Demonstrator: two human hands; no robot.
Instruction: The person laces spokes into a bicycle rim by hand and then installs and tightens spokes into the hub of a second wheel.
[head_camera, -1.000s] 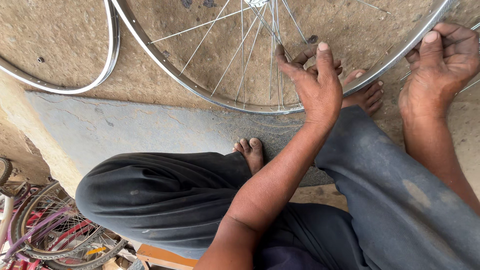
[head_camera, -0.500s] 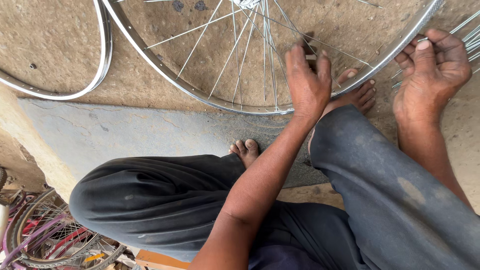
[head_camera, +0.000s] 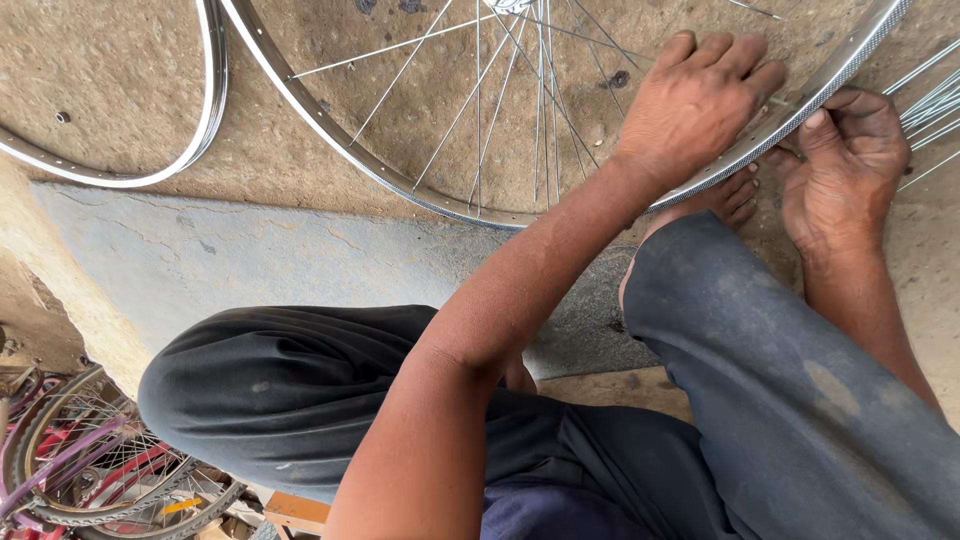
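A bare silver bicycle wheel rim (head_camera: 330, 130) with thin spokes (head_camera: 480, 100) lies flat on the dirt ground in front of me. My left hand (head_camera: 695, 100) rests palm down on the spokes, its fingers together and curled against the rim's inner edge. What lies under its fingers is hidden. My right hand (head_camera: 840, 165) is just outside the rim, thumb pressed on the rim's edge and fingers pinched around it. The two hands are close together across the rim. My bare foot (head_camera: 725, 200) sits under the rim between them.
A second silver rim (head_camera: 190, 150) lies at the upper left. Loose spokes (head_camera: 925, 100) fan out at the right edge. My dark-trousered knees fill the foreground over a grey concrete slab (head_camera: 200, 260). Spoked wheels with tyres (head_camera: 90, 470) are piled at the lower left.
My left hand has slid right along the rim until it is next to my right hand, and its spread fingers have drawn together. My right hand has stayed at the rim's edge.
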